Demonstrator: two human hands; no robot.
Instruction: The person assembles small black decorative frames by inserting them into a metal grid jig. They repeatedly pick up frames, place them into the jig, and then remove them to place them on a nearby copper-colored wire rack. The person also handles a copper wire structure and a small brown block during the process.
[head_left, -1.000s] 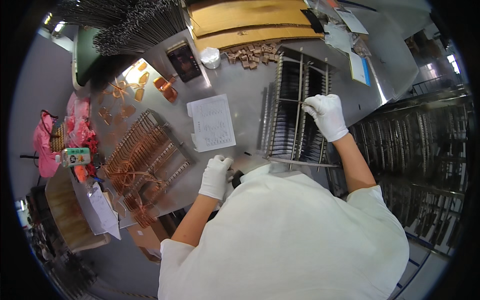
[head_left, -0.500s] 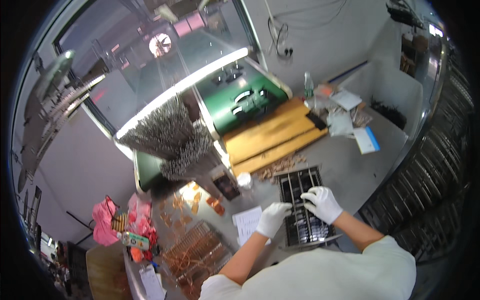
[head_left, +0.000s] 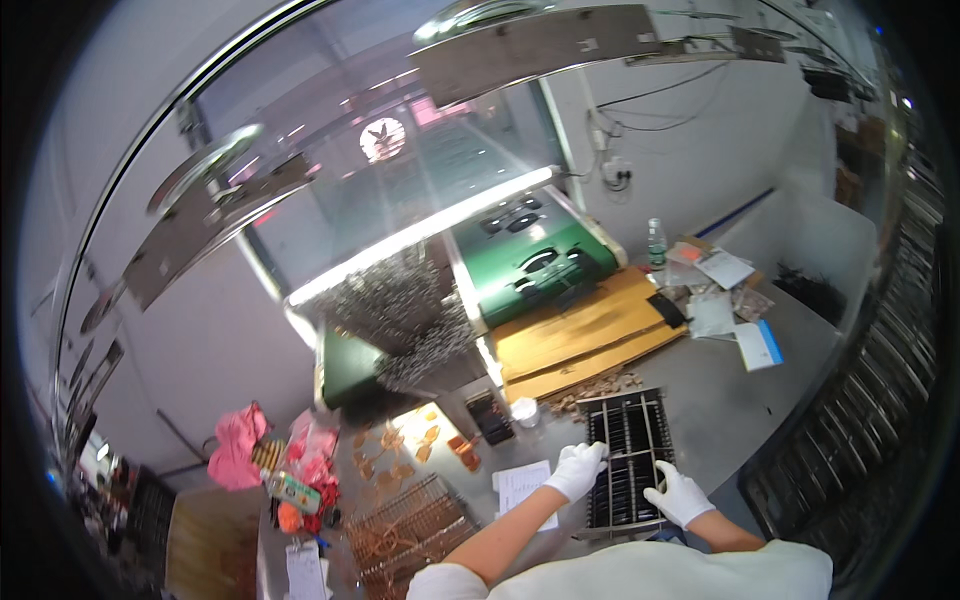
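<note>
A dark metal rack (head_left: 627, 408) with crossbars and rows of black pieces lies in front of me on the table. My left hand (head_left: 577, 472), in a white glove, is at the rack's left side. Its fingers are curled together at the edge, and anything between them is too small to make out. At the opposite side is my right hand (head_left: 682, 497), also gloved in white. The thumb and forefinger there are apart, with nothing visible between them, close to the rack's right rail.
White papers (head_left: 522, 490) lie left of the rack. Further left is a wire rack (head_left: 405, 530) with copper-coloured pieces. Beyond stand a green conveyor belt (head_left: 520, 275), cardboard sheets (head_left: 590, 335) and a bin of thin metal pieces (head_left: 390, 300). A plastic bottle (head_left: 656, 245) stands back right.
My view has tilted, so the scene sits lower and further right. My right hand has drawn back from over the rack's middle to its right side. My left hand stays by the left edge.
</note>
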